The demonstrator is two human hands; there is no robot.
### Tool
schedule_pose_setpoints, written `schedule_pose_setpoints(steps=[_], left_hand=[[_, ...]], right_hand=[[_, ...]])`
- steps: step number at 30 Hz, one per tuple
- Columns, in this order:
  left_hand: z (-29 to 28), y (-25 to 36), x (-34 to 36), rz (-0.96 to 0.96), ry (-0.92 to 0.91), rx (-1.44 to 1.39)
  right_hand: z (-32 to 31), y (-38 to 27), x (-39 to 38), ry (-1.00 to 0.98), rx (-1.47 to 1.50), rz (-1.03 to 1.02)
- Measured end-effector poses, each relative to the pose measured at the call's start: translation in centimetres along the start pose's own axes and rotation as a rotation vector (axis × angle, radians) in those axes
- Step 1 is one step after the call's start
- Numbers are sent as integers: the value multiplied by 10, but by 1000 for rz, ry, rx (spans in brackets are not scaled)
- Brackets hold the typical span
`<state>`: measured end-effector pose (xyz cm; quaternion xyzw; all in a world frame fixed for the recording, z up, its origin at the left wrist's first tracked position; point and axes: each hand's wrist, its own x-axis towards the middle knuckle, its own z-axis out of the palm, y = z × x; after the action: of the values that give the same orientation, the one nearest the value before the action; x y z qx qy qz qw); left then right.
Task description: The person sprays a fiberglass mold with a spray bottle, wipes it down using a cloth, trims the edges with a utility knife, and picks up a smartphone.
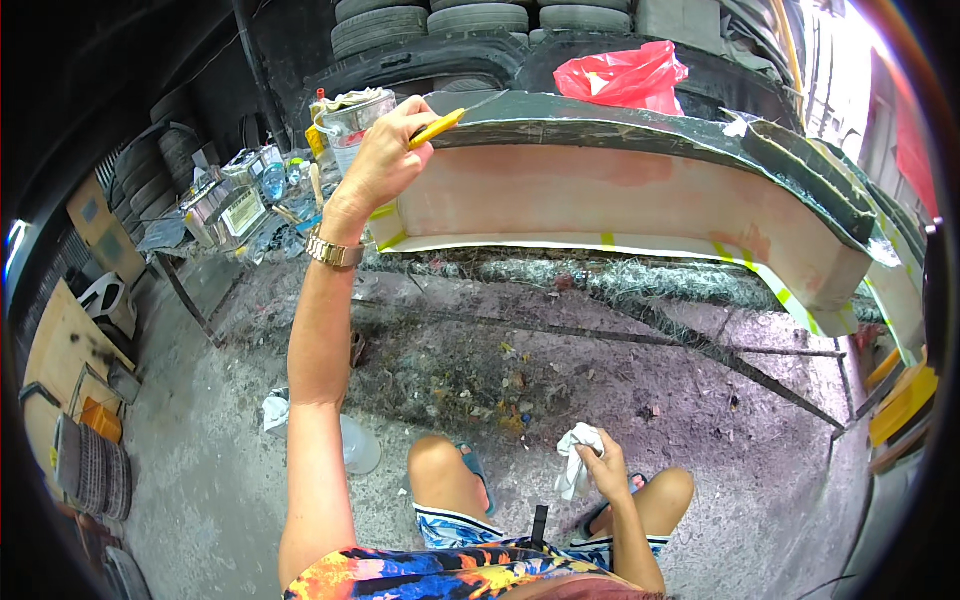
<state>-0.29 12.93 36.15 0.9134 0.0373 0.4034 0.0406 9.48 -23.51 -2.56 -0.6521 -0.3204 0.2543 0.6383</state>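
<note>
My left hand (385,165), wearing a metal watch (335,250), reaches far forward. Its fingers close round a slim yellow tool (438,128) that looks like a utility knife; its far tip lies by the dark top edge of a long moulded panel (570,195). The panel has a pale, pinkish inner face and a white lower edge crossed by strips of yellow-green tape (735,256). Low by my right knee, my right hand (606,466) grips a crumpled white cloth (577,460), well apart from the panel.
A red plastic bag (622,78) rests on the panel's top. A clear tub (360,118), metal cans (240,210) and brushes crowd the left of the bench. Thin metal legs (760,375) brace it below. Tyres (480,20) are stacked behind; a translucent container (360,447) stands on the floor.
</note>
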Motion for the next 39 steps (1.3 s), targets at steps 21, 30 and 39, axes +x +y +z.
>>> schedule_pose_setpoints(steps=[21, 30, 39], left_hand=[[37, 47, 82, 143, -231, 31], [39, 50, 77, 160, -267, 100], [41, 55, 57, 166, -173, 98]], right_hand=[[-10, 9, -5, 19, 0, 145], [-20, 30, -1, 63, 106, 64], [-16, 30, -9, 18, 42, 142]])
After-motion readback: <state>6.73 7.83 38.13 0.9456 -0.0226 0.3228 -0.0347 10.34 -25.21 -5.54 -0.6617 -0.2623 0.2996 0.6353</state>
